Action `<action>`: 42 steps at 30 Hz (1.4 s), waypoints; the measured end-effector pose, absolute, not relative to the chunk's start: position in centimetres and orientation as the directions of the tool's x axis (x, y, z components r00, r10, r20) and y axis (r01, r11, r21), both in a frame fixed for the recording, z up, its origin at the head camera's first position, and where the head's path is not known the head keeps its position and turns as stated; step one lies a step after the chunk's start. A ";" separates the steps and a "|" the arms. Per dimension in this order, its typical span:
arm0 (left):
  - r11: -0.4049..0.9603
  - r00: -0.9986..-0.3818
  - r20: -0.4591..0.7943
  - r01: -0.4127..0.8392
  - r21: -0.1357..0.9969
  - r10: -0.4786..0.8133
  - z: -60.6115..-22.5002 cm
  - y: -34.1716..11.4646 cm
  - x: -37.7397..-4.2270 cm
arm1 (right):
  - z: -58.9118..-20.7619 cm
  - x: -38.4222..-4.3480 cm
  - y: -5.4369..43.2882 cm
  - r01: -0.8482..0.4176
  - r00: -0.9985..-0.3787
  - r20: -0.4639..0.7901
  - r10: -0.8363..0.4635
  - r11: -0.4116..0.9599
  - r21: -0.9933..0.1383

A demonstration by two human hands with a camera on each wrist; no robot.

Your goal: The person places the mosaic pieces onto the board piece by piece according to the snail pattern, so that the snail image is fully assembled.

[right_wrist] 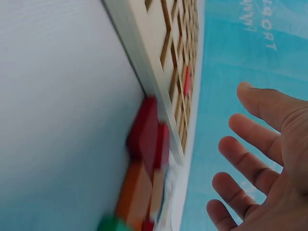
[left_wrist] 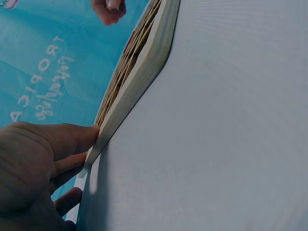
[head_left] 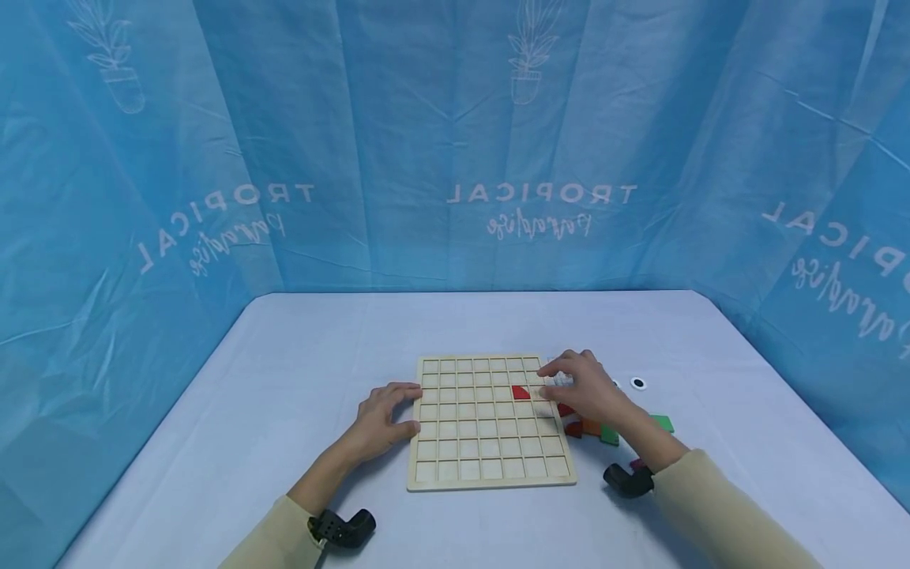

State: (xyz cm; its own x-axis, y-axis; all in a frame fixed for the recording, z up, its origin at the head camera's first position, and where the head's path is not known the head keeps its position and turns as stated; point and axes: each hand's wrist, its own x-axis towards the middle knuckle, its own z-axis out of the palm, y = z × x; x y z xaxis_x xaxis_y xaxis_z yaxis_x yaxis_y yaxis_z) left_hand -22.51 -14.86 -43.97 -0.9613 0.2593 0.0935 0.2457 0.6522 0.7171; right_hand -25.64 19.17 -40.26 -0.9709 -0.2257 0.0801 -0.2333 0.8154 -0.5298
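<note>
A square wooden grid board [head_left: 490,486] with rows of shallow cells lies on the white table. One red piece with a curved edge [head_left: 521,393] sits in a cell toward its upper right. My left hand [head_left: 382,419] rests at the board's left edge, its fingertips and thumb touching the side, as the left wrist view also shows. Over the board's right edge hovers my right hand [head_left: 586,387], fingers spread and loosely bent with nothing between them. In the right wrist view that hand [right_wrist: 269,149] is raised above the board.
Beside the board's right edge lie red pieces [right_wrist: 144,130], an orange piece [right_wrist: 132,195] and green pieces [head_left: 663,423], partly under my right arm. A white disc with a black centre [head_left: 638,383] lies farther right. A blue printed curtain [head_left: 455,142] surrounds the table [head_left: 320,332].
</note>
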 end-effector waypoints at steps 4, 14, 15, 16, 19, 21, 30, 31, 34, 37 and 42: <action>0.653 -0.962 0.091 0.242 0.718 0.257 -44.0 -14.8 -22.5 | -39.7 -24.5 21.1 -0.186 -0.982 0.068 -0.177 0.822 -0.538; 0.657 -0.962 0.092 0.243 0.714 0.256 -43.9 -14.8 -22.5 | -40.5 -22.4 25.8 -0.119 -0.993 0.045 -0.113 0.834 -0.538; 0.659 -0.963 0.089 0.239 0.713 0.253 -44.0 -14.7 -22.5 | -40.6 -22.2 26.2 -0.114 -0.993 0.039 -0.111 0.834 -0.539; 0.660 -0.964 0.088 0.237 0.713 0.251 -44.0 -14.7 -22.5 | -40.8 -22.1 26.4 -0.108 -0.994 0.033 -0.107 0.835 -0.539; 0.661 -0.967 0.081 0.224 0.716 0.241 -44.0 -14.7 -22.5 | -41.2 -22.0 26.9 -0.107 -0.993 0.020 -0.115 0.838 -0.535; 0.661 -0.970 0.074 0.213 0.720 0.232 -44.0 -14.6 -22.5 | -41.4 -22.0 27.1 -0.109 -0.993 0.015 -0.120 0.838 -0.534; 0.657 -0.972 0.069 0.203 0.726 0.225 -44.1 -14.4 -22.5 | -42.2 -23.3 27.0 -0.158 -0.984 0.014 -0.175 0.851 -0.501; 0.658 -0.972 0.068 0.203 0.725 0.225 -44.1 -14.4 -22.5 | -42.3 -23.3 27.0 -0.155 -0.985 0.008 -0.173 0.854 -0.496; 0.657 -0.971 0.067 0.205 0.725 0.229 -44.0 -14.4 -22.5 | -42.5 -23.5 26.9 -0.153 -0.985 0.000 -0.174 0.863 -0.482; 0.655 -0.970 0.069 0.209 0.727 0.232 -44.0 -14.5 -22.4 | -42.5 -23.5 27.0 -0.153 -0.984 -0.003 -0.176 0.864 -0.480; 0.650 -0.970 0.066 0.207 0.731 0.234 -43.9 -14.6 -22.4 | -42.6 -23.7 27.0 -0.145 -0.985 -0.012 -0.174 0.858 -0.492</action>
